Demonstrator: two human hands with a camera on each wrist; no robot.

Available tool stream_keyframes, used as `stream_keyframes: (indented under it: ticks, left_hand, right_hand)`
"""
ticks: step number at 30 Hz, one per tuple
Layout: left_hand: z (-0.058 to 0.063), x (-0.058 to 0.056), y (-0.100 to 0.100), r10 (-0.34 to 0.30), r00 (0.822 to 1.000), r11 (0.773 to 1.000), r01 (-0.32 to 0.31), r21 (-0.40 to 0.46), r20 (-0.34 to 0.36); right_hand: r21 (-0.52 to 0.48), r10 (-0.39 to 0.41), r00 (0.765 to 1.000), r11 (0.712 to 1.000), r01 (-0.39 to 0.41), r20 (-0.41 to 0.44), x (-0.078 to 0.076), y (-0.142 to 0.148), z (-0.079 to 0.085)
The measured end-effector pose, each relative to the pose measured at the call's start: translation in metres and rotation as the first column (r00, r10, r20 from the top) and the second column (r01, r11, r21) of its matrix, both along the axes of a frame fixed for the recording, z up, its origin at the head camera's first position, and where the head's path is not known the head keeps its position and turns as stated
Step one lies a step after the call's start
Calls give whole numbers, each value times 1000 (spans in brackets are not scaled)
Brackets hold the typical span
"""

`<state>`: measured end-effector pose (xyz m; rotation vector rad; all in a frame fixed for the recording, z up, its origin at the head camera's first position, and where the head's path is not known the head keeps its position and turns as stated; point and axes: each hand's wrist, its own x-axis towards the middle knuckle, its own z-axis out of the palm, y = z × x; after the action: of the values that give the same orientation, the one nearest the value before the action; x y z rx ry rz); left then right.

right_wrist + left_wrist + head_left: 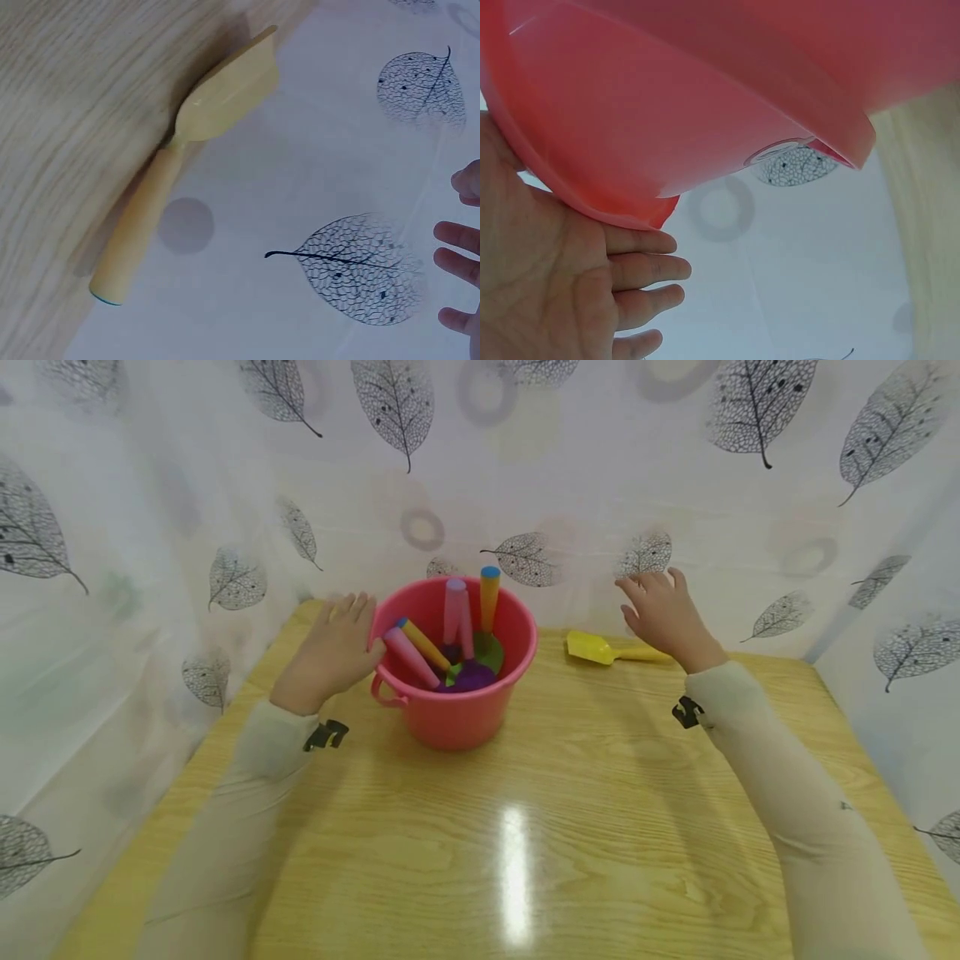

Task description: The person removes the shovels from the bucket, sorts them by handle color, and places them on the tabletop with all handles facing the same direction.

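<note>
A pink bucket (pixel 457 718) stands on the wooden table, left of the middle in the head view. Several toy tools with pink handles (pixel 412 657) and yellow handles (pixel 489 602) lean inside it, their purple and green heads partly hidden. My left hand (pixel 330 647) is at the bucket's left rim, fingers extended; the left wrist view shows its palm against the rim (pixel 592 210). My right hand (pixel 663 614) hovers over the back right, fingers loosely bent, holding nothing. Below it lies a yellow toy shovel (pixel 592 647), seen whole in the right wrist view.
The wooden table (pixel 600 827) reaches back to a white curtain (pixel 525 460) printed with grey leaves, which also hangs along both sides. On the bucket's left side is a small pink loop (pixel 386 697). The shovel lies close to the table's back edge.
</note>
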<state>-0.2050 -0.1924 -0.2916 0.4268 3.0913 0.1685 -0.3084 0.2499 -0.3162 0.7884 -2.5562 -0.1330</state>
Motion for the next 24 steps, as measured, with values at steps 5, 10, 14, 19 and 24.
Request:
stream_keyframes:
  ticks: [5, 10, 14, 19, 24]
  left_hand:
    - [-1, 1, 2, 8, 1000, 1000, -8, 13, 9]
    - [-2, 2, 2, 15, 1000, 999, -15, 32, 13]
    - [-2, 2, 1, 15, 1000, 999, -16, 46, 14]
    - [-3, 1, 1, 15, 1000, 998, -16, 56, 15]
    - [-4, 0, 0, 10, 1000, 998, -11, 58, 9]
  right_hand:
    - [-5, 60, 996, 998, -60, -65, 8, -14, 18]
    - [-13, 173, 975, 984, -177, -141, 21, -39, 40]
    - [5, 270, 940, 961, -276, -209, 29, -64, 53]
    - [57, 354, 904, 935, -351, -239, 35, -94, 60]
    - [140, 409, 888, 911, -387, -209, 38, -119, 62]
